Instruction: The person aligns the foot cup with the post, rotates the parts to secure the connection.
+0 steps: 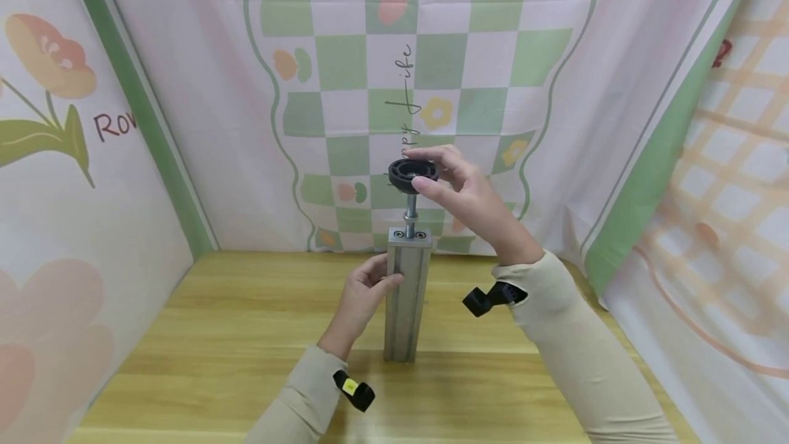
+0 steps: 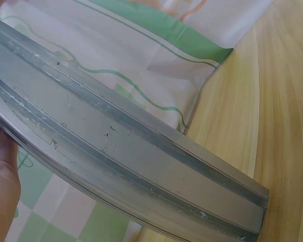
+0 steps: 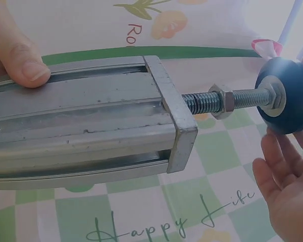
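Left hand (image 1: 360, 293) grips upright silver slotted-metal profile (image 1: 403, 307) on wood-grain table (image 1: 246, 321); right hand (image 1: 471, 201) pinches black round foot (image 1: 403, 184). Steel threaded stud (image 3: 204, 103) entered in grey end plate (image 3: 181, 121); silver hex nut (image 3: 225, 102) clear, apparently untightened.

Profile (image 1: 404, 307) on tbl (image 1: 246, 321), foot (image 1: 402, 183) on top, cloth (image 1: 391, 60) bhd.

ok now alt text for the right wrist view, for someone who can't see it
A right hand holds a round dark foot on a threaded rod that carries a hex nut and juts from the end plate of a grooved metal profile. The left hand grips the profile; behind is checked cloth reading "Happy Life".
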A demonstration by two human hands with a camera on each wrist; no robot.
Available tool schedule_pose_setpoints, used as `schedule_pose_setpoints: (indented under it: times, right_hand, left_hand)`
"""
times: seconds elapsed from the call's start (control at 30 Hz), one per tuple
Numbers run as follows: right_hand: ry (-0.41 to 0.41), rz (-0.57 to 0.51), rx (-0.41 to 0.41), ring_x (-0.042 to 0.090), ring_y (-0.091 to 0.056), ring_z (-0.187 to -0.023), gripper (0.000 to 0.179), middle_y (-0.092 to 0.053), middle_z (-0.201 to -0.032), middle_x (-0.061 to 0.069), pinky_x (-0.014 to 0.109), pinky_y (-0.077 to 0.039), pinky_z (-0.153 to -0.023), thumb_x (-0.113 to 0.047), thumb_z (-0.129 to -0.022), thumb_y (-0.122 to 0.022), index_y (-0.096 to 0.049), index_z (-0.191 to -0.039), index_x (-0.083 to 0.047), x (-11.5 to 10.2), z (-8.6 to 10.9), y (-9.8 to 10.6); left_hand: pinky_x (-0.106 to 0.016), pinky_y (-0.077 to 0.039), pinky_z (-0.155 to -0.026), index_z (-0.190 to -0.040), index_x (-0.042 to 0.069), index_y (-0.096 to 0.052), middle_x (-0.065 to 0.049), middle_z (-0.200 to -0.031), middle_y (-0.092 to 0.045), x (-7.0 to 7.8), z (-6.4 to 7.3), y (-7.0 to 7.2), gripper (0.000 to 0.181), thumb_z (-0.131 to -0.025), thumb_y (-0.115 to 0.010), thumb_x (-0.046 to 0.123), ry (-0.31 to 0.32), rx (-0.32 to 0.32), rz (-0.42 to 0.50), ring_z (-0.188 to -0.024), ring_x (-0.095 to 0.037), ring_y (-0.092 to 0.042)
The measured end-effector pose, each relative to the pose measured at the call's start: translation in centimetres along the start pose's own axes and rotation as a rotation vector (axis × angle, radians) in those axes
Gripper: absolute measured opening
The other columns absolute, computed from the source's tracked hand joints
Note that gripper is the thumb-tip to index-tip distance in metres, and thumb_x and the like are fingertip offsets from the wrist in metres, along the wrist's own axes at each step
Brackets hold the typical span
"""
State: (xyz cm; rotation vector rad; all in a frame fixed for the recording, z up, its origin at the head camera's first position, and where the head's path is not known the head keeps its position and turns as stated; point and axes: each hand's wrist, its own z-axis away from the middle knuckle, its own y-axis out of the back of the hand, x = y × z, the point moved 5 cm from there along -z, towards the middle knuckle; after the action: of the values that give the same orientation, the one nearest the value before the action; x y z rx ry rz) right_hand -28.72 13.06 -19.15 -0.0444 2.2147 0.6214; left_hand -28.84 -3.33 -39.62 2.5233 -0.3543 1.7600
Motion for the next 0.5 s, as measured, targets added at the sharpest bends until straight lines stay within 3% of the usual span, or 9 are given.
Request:
schedule_pose_setpoints:
  times: [0.13, 0.33, 0.5]
  right_hand:
    - [0.014, 0.085, 0.045, 0.017, -0.048, -0.123, 0.048, -0.049, -0.133, 0.002, 0.038, -0.040, -0.108, -0.038, -0.094, -0.070, -0.060, -0.137, -0.019, -0.02, -0.11, 0.17]
    - [0.016, 0.126, 0.058, 0.016, -0.049, -0.120, 0.051, -0.048, -0.130, 0.002, 0.039, -0.040, -0.109, -0.044, -0.092, -0.072, -0.059, -0.135, -0.019, -0.08, -0.27, 0.10]
    - [0.090, 0.153, -0.007, 0.016, -0.041, -0.131, 0.047, -0.044, -0.144, 0.002, 0.046, -0.034, -0.112, -0.038, -0.102, -0.053, -0.054, -0.141, -0.014, -0.59, -0.33, -0.18]
  left_hand:
    - [-0.026, -0.056, -0.082, -0.129, 0.004, -0.064, -0.006, -0.105, -0.067, -0.01, 0.01, 0.05, 0.046, -0.091, -0.078, 0.025, 0.005, 0.002, -0.002, -0.095, -0.017, -0.062]
    - [-0.026, -0.056, -0.082, -0.129, 0.004, -0.065, -0.007, -0.105, -0.067, 0.11, -0.01, 0.02, 0.043, -0.091, -0.077, 0.021, 0.010, 0.009, 0.006, -0.095, -0.018, -0.062]
    - [-0.026, -0.056, -0.081, -0.129, 0.005, -0.065, -0.006, -0.104, -0.067, 0.24, 0.07, -0.07, 0.042, -0.091, -0.077, 0.018, 0.011, 0.005, 0.016, -0.095, -0.018, -0.062]
